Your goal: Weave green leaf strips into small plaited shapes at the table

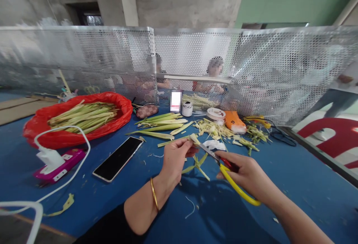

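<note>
My left hand [177, 154] pinches a pale piece of plant leaf [194, 138] between thumb and fingers. My right hand [244, 167] is closed around scissors [236, 188] with a yellow and a red handle. Their metal blades point left and meet the pale leaf piece at my left fingertips. Below the blades, thin green leaf strips [200, 167] lie crossed on the blue table [218, 214]. Beyond my hands is a row of long green leaves [165, 127]. A heap of pale trimmings [212, 129] lies to their right, with a crumpled white tissue [214, 145] in front.
At the left stand a red plastic bag [39, 126] of long leaves, a magenta power strip [67, 163] with a white cable, and a phone [119, 158]. A tape roll [216, 114] and an orange packet [234, 120] sit behind. A perforated metal screen [190, 53] bounds the table; people are beyond.
</note>
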`<state>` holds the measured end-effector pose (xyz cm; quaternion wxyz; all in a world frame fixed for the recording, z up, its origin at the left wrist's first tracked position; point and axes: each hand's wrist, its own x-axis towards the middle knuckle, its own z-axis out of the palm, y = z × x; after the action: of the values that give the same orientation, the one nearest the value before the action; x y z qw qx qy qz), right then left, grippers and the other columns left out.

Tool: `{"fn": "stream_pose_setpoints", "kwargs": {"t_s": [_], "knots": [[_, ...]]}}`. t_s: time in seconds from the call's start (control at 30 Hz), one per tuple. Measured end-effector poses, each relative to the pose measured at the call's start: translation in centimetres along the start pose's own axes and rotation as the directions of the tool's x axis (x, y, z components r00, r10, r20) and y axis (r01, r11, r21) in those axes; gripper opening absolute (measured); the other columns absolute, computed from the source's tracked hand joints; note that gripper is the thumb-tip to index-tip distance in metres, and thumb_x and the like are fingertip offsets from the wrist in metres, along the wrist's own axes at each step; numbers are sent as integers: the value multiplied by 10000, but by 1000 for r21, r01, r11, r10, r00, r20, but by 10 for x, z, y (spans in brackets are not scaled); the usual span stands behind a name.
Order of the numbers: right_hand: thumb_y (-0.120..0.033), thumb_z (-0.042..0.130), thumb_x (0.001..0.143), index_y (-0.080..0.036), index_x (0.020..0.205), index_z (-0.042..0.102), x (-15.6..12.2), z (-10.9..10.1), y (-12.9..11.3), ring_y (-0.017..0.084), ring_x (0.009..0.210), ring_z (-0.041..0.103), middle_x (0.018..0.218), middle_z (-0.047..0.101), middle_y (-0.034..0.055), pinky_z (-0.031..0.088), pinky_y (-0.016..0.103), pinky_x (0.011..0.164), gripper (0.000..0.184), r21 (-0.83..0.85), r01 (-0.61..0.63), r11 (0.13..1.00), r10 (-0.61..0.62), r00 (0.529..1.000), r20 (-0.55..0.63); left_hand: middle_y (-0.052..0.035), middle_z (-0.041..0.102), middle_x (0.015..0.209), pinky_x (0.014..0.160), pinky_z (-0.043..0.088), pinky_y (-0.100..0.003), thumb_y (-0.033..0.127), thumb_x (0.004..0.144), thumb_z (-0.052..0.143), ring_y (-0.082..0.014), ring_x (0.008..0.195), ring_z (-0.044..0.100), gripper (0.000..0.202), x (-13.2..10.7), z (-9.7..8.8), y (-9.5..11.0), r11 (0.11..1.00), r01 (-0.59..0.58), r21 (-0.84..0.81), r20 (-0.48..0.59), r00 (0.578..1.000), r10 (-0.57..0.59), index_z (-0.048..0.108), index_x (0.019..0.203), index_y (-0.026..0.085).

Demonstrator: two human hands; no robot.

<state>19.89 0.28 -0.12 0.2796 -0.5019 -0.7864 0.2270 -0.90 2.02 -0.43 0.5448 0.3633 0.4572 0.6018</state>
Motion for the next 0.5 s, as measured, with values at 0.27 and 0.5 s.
{"fn": "stream_pose_setpoints", "kwargs": {"t_s": [0.27,0.5], "knots": [[-429,722,705,-189,1092,714,0,2,3,228,809,671,903,737,21,524,246,701,455,-22,-8,1000,7,999,-31,-66,723,651,586,514,-230,285,671,738,-153,582,678,143,0,2,3,1000,23,-20,-11,1000,-23,739,714,149],[-498,640,751,-167,1148,688,9,-9,22,264,776,682,850,745,56,520,301,673,519,-194,-216,957,170,958,-230,-57,718,647,565,499,-183,309,673,739,-125,601,674,158,-3,1,9,996,66,-65,15,998,-66,726,669,151]]}}
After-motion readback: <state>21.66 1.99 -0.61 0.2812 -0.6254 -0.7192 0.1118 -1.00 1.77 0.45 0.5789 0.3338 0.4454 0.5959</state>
